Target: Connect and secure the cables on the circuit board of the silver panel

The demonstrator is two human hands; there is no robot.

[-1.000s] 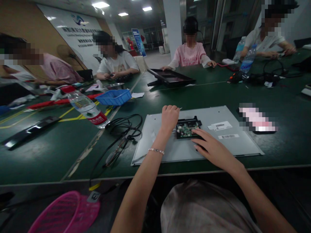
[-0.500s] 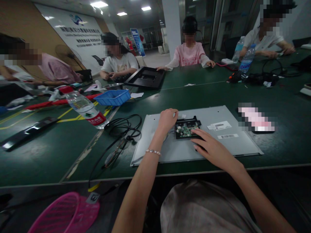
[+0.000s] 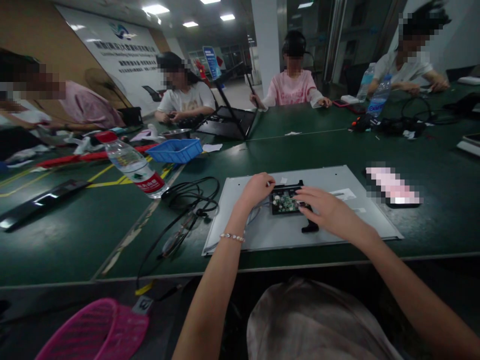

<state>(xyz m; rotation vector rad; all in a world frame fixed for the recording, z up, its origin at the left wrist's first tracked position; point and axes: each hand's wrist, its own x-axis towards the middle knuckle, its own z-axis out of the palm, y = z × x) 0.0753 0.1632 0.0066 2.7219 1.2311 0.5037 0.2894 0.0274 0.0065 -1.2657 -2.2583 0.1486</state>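
Note:
A grey-white flat panel lies on the green table, with a black frame holding a green circuit board near its middle. My left hand has its fingers bent at the frame's upper left edge; what they grip, if anything, is hidden. Over the frame's right side, my right hand is spread, fingertips at the board's right edge. A black bracket-like part shows below its fingers. Paper labels are on the panel, partly behind my right hand.
Left of the panel are coiled black cables, glasses, a water bottle and a blue tray. A phone lies to the right. Across the table, a person in pink holds a black frame.
My right hand has risen slightly and moved over the frame's right side, and the black bracket-like part now shows below it. Across the table, a black frame has been lifted upright.

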